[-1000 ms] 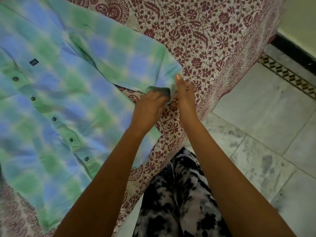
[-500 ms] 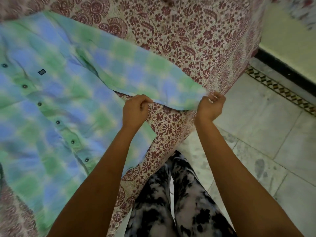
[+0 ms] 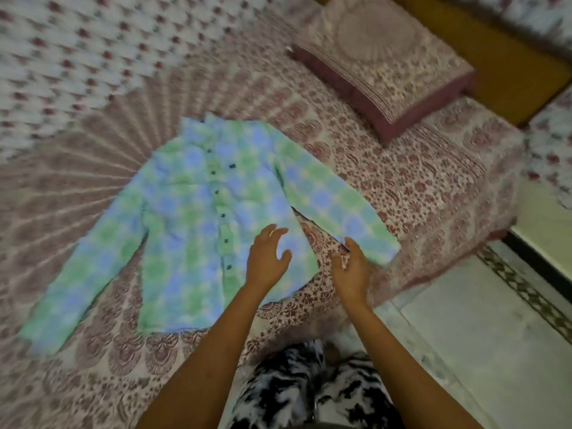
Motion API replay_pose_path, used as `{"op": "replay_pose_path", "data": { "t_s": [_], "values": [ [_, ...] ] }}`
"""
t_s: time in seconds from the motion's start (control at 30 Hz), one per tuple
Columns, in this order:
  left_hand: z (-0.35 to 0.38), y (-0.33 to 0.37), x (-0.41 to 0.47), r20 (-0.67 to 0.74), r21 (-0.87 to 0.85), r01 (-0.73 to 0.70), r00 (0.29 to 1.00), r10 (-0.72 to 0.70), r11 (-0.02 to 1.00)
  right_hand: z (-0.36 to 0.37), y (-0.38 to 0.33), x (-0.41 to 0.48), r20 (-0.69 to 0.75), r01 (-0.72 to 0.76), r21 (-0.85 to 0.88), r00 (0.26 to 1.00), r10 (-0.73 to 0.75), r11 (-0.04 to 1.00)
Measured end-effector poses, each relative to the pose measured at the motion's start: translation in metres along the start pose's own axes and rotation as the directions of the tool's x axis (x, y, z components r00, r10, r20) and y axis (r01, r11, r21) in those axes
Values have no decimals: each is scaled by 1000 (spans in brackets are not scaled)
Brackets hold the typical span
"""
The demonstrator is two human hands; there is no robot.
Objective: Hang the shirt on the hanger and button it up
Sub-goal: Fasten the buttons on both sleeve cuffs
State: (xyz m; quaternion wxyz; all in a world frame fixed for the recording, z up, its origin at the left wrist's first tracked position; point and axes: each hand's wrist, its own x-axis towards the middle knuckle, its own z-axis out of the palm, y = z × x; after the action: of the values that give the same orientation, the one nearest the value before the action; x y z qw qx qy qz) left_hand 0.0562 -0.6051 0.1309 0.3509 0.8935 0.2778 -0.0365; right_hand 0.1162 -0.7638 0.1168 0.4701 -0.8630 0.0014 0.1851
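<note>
A blue and green checked shirt point(image 3: 192, 218) lies flat on the bed, front up, sleeves spread, with a row of dark buttons down its placket. My left hand point(image 3: 267, 258) hovers over the shirt's lower right front, fingers apart and holding nothing. My right hand point(image 3: 351, 267) is beside the cuff end of the right sleeve point(image 3: 349, 212), fingers loosely spread, touching or just off the cloth. No hanger is in view.
The bed point(image 3: 433, 187) has a maroon floral cover and its edge runs past my right hand. A matching pillow point(image 3: 380, 63) lies at the back right. Tiled floor point(image 3: 483, 342) lies to the right. My patterned trousers point(image 3: 309, 385) are below.
Both hands have let go of the right sleeve, which now lies stretched out flat. The view has pulled back and up, showing the whole shirt.
</note>
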Motion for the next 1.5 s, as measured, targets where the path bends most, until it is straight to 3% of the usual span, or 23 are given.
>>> {"op": "replay_pose_path", "data": {
  "t_s": [0.27,0.47,0.63,0.83,1.2,1.4,1.5],
  "values": [
    [-63,-34,-91,-241,31,142,962,-131,989,27,-51,-49,227,291,-56,935,-272,955],
    [-111,-84,-147,-379,-52,298,877,-295,953,86,-93,-94,399,498,-64,807,-435,865],
    [-149,-143,-179,-423,-190,365,807,-412,911,151,-118,-132,510,581,-64,718,-474,812],
    [-193,-241,-199,-408,-186,430,784,-467,884,247,-130,-177,605,592,-40,656,-452,805],
    [-239,-463,-205,-203,-164,612,747,-633,774,433,-136,-253,609,474,-167,739,-287,864],
    [-223,-566,-173,-244,-13,649,735,-632,761,508,-97,-255,654,479,-165,707,-268,862],
    [-208,-604,-159,-216,91,635,765,-607,767,538,-77,-251,660,503,-175,698,-278,846]
  ]
}}
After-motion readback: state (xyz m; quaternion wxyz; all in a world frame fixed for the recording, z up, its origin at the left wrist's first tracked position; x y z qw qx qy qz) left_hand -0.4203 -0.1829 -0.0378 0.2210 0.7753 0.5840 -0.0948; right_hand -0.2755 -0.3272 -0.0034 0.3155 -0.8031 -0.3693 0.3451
